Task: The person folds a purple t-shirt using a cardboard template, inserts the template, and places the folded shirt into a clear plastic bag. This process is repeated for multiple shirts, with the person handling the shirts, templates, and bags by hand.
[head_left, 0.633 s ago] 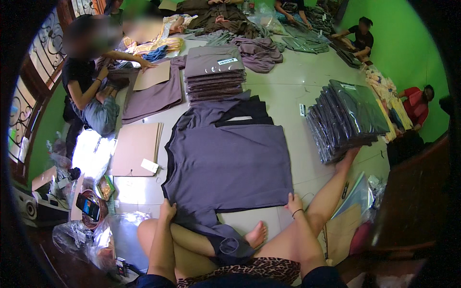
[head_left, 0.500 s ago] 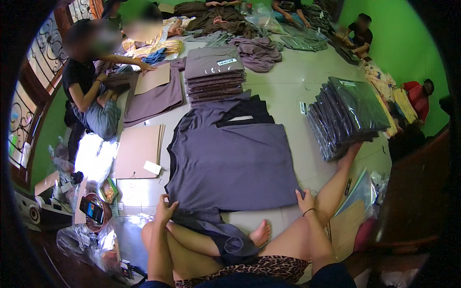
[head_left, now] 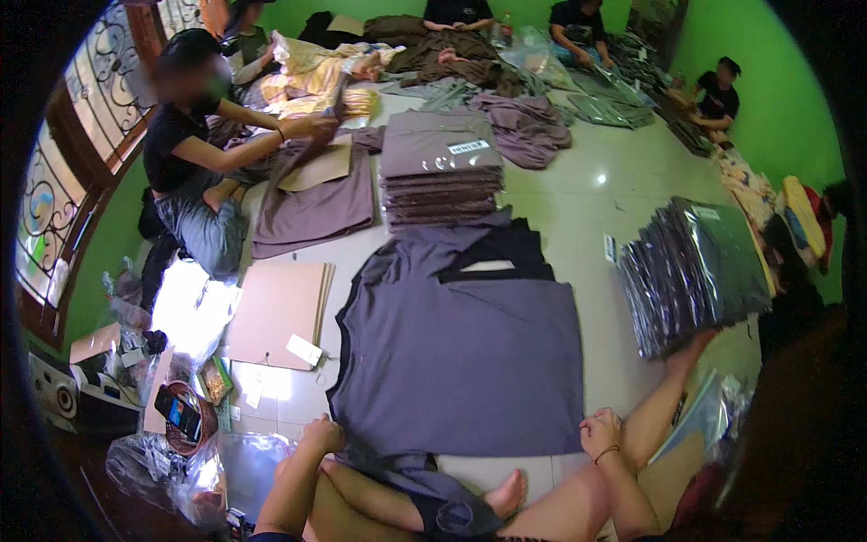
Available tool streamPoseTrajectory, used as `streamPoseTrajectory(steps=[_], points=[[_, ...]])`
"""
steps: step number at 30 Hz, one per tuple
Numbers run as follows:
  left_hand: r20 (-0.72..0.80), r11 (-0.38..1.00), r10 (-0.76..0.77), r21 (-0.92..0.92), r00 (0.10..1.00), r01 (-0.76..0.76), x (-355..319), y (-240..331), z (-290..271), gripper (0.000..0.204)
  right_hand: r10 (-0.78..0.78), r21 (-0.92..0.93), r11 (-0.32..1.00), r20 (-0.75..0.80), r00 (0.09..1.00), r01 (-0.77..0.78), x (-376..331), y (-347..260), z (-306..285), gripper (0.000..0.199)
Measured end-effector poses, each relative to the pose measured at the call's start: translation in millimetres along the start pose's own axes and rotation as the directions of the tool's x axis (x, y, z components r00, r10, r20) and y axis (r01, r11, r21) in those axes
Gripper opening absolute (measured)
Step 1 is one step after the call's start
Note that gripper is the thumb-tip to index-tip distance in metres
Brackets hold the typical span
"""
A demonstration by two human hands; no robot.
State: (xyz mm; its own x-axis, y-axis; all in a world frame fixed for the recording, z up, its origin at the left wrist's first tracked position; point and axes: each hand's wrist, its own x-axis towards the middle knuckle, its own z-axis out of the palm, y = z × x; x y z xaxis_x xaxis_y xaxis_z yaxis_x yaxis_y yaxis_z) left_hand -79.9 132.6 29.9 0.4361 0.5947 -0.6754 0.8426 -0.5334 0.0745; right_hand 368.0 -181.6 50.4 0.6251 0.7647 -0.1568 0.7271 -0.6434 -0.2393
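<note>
A grey-purple shirt (head_left: 461,361) lies flat on the tiled floor in front of me, its black collar pointing away. My left hand (head_left: 321,434) grips the shirt's lower left corner. My right hand (head_left: 600,431) grips the lower right corner. The bottom hem bunches over my crossed legs. Both hands are closed on the cloth.
A stack of folded shirts (head_left: 440,167) sits beyond the collar. Bagged shirts (head_left: 695,271) lean in a pile at right. Cardboard sheets (head_left: 280,312) lie at left. A person (head_left: 194,163) sits at left folding cloth; others sit at the back. A phone in a basket (head_left: 181,414) lies at lower left.
My hands have stayed on the shirt's bottom corners and drawn slightly toward me. The camera view has shifted down a little. The person at left keeps working.
</note>
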Motion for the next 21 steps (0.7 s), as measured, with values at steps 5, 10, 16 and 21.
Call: streamPoseTrajectory(steps=[5, 10, 16, 21], points=[[-0.468, 0.892, -0.012, -0.405, 0.883, -0.203, 68, 21, -67, 0.024, -0.116, 0.254, 0.953, -0.199, 0.973, 0.166, 103, -26, 15, 0.009], [-0.766, 0.739, -0.250, -0.546, 0.592, -0.395, 164, 48, -125, 0.023, -0.239, 0.162, 0.940, -0.312, 0.919, 0.300, 221, -50, 29, 0.017], [-0.829, 0.786, -0.401, -0.530, 0.390, -0.317, 242, 58, -147, 0.037, -0.376, 0.074, 0.906, -0.312, 0.872, 0.417, 302, -51, 33, 0.023], [-0.573, 0.534, -0.463, -0.789, 0.676, -0.304, 253, 42, -154, 0.017, -0.198, 0.045, 0.979, 0.001, 0.980, 0.198, 318, -53, 26, 0.012]])
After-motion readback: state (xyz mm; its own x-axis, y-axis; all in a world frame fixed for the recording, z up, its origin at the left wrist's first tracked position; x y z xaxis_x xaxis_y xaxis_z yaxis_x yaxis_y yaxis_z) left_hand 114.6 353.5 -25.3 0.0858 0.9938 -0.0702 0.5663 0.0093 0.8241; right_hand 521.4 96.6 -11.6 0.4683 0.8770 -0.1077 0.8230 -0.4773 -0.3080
